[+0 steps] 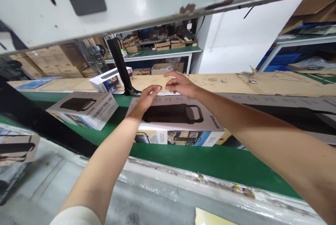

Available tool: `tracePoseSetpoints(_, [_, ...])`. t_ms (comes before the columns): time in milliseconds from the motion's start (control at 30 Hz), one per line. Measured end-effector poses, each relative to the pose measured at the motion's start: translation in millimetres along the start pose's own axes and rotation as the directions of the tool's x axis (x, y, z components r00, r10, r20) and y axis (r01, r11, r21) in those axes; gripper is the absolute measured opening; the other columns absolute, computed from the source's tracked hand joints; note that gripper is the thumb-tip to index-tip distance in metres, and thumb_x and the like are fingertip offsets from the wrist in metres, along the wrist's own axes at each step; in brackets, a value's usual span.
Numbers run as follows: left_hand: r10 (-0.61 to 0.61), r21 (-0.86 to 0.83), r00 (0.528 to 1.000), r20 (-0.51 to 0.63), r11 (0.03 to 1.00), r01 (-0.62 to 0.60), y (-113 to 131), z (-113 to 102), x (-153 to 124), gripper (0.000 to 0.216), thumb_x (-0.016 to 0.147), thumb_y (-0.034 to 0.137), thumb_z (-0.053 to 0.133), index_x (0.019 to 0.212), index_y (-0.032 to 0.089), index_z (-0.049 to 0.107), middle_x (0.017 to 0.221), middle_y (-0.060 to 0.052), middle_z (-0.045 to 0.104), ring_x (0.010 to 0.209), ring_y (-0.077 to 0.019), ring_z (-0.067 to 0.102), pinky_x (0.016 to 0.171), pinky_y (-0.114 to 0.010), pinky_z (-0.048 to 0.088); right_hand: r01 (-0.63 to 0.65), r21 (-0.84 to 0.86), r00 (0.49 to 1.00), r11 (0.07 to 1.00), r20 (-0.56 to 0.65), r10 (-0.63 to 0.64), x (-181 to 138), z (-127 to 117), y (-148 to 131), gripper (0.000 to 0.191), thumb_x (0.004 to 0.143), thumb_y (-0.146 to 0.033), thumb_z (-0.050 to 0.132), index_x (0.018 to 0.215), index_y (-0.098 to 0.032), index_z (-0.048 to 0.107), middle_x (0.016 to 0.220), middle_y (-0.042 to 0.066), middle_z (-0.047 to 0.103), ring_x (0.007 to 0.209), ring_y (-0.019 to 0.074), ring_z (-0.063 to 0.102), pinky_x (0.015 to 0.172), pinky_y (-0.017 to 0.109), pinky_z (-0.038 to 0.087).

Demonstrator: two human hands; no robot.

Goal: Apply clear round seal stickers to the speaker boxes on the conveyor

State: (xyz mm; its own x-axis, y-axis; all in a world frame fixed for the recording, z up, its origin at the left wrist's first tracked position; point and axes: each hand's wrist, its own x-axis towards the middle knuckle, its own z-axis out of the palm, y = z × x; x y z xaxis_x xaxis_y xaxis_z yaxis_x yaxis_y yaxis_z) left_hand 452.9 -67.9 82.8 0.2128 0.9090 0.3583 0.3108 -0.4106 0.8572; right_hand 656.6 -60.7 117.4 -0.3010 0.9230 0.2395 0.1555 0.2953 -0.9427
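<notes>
A white speaker box (174,113) lies on the green conveyor belt (162,155), with a black speaker with a handle printed on its top. Above its far edge are my two hands, fingertips pointing toward each other with a small gap between them. My left hand (149,98) is over the far left part, fingers loosely bent, and no object shows in it. Slightly higher and to the right, my right hand (181,84) has its index finger apart from the other curled fingers, with nothing visible in it. Whether either hand touches the box is unclear.
Another speaker box (84,107) sits to the left on the belt; a third box (291,113) is at right, partly behind my forearm. A smaller box (111,79) stands beyond a black post (121,65). A metal beam (147,4) crosses overhead.
</notes>
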Motion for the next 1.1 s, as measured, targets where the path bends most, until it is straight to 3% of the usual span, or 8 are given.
tracePoseSetpoints(200, [0.001,-0.164,0.997,0.074,0.986,0.011,-0.4,-5.1,-2.3,0.047,0.090,0.061,0.062,0.101,0.017,0.073,0.114,-0.010,0.077,0.105,-0.0231,0.070,0.089,-0.033,0.054,-0.059,0.249,0.995,0.967,-0.068,0.078,-1.3,10.4,1.9,0.061,0.061,-0.022,0.086,0.116,-0.024,0.060,0.084,-0.002,0.069,0.078,0.0165,0.063,0.065,0.028,0.044])
tracePoseSetpoints(367, [0.028,-0.231,0.989,0.148,0.973,0.007,0.6,-1.7,-6.8,0.047,0.080,0.061,0.073,0.094,0.016,0.073,0.092,-0.008,0.077,0.087,-0.0219,0.071,0.082,-0.033,0.054,0.020,0.359,1.000,0.933,-0.023,-0.012,-16.7,12.4,-1.7,0.068,0.055,-0.031,0.089,0.115,-0.024,0.059,0.081,-0.004,0.066,0.075,0.0153,0.058,0.067,0.029,0.040])
tracePoseSetpoints(600, [0.042,0.126,0.952,0.302,0.988,-0.084,-3.9,1.3,1.0,0.037,0.078,0.055,0.075,0.081,0.018,0.075,0.086,-0.006,0.076,0.087,-0.0237,0.070,0.089,-0.037,0.055,0.048,0.603,0.997,0.796,-0.078,-0.001,-105.4,5.0,-35.2,0.042,0.071,-0.037,0.078,0.110,-0.037,0.063,0.085,-0.002,0.054,0.076,0.0178,0.051,0.068,0.033,0.044])
tracePoseSetpoints(700, [0.112,0.114,0.960,0.257,0.983,-0.145,36.0,10.9,-12.0,0.029,0.086,0.048,0.071,0.090,0.020,0.076,0.096,-0.007,0.078,0.095,-0.0238,0.072,0.091,-0.036,0.057,0.103,0.701,0.992,0.705,-0.127,-0.019,-147.6,7.9,-40.6,0.032,0.075,-0.038,0.077,0.106,-0.039,0.068,0.080,-0.001,0.050,0.074,0.0186,0.049,0.061,0.032,0.042])
tracePoseSetpoints(767, [0.308,0.045,0.946,0.102,0.949,-0.313,77.7,24.2,-38.1,0.024,0.094,0.042,0.065,0.095,0.021,0.075,0.100,-0.006,0.077,0.099,-0.0217,0.072,0.091,-0.034,0.058,0.133,0.729,0.988,0.671,-0.152,-0.031,-169.6,11.1,-42.2,0.029,0.078,-0.038,0.076,0.106,-0.041,0.069,0.078,-0.001,0.049,0.074,0.0182,0.049,0.059,0.030,0.042])
tracePoseSetpoints(833, [0.528,0.051,0.849,-0.022,0.849,-0.526,120.9,41.1,-74.0,0.015,0.097,0.034,0.067,0.095,0.022,0.075,0.101,-0.005,0.076,0.101,-0.0196,0.072,0.093,-0.033,0.058,0.151,0.770,0.986,0.620,-0.163,-0.037,-187.4,14.2,-45.3,0.029,0.079,-0.036,0.078,0.107,-0.041,0.070,0.077,-0.002,0.050,0.073,0.0165,0.049,0.058,0.028,0.044])
tracePoseSetpoints(933, [0.724,0.104,0.688,-0.048,0.689,-0.718,168.8,65.1,-123.9,0.006,0.096,0.022,0.071,0.099,0.023,0.076,0.114,-0.006,0.072,0.111,-0.0193,0.069,0.099,-0.034,0.057,0.158,0.837,0.985,0.523,-0.172,-0.023,-209.7,17.1,-55.1,0.037,0.074,-0.033,0.086,0.108,-0.039,0.071,0.078,-0.004,0.053,0.073,0.0136,0.053,0.061,0.025,0.050])
tracePoseSetpoints(1100, [0.772,0.177,0.631,-0.075,0.633,-0.754,193.1,83.8,-155.2,0.011,0.096,0.019,0.070,0.106,0.023,0.074,0.119,-0.008,0.067,0.114,-0.0214,0.066,0.100,-0.039,0.058,0.128,0.894,0.989,0.429,-0.149,0.016,-238.7,16.3,-73.1,0.048,0.065,-0.025,0.093,0.107,-0.034,0.071,0.077,-0.005,0.058,0.075,0.0122,0.059,0.069,0.022,0.058])
